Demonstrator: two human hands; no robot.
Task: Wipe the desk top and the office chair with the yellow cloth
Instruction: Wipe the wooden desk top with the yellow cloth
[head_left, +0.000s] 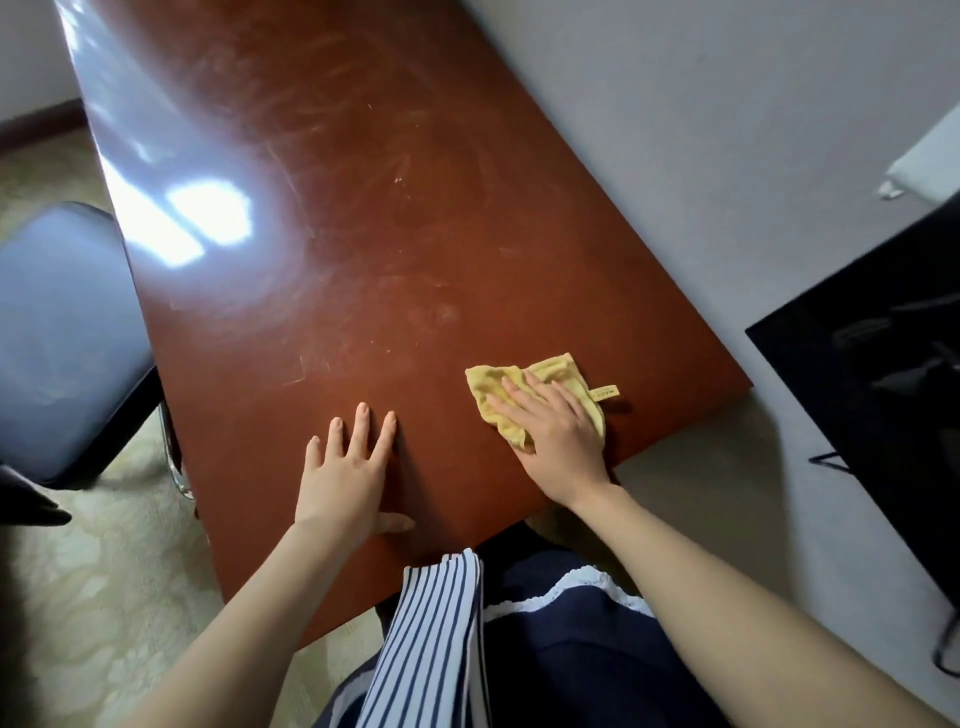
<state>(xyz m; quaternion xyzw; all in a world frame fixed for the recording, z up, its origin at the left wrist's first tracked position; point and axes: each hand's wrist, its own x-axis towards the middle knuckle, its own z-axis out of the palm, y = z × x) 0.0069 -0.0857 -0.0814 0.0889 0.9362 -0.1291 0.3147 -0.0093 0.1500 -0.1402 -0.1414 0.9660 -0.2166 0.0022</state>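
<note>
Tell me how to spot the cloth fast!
Find the big reddish-brown desk top. At its near right corner, the right hand presses flat on a small crumpled cloth. It is the only yellow thing there, with a little tag.

The reddish-brown rectangular wooden desk top (322, 270) is lacquered and glossy, with a white glare toward 10 o'clock. Fine pale scratches and dull smears break its sheen across the middle. At 4 o'clock on it, the crumpled yellow cloth (558, 375) looks soft, matt and slightly nubbly, with a small woven tag. At 9 o'clock, the dark grey-blue padded office chair seat (62, 332) is smooth with a faint leathery shine, above a bright chromed metal leg (174, 457). The pale patterned carpet (104, 571) is matt and textured. At 3 o'clock, a black flat panel (883, 364) is mirror-glossy. The grey wall (701, 156) is matt.
</note>
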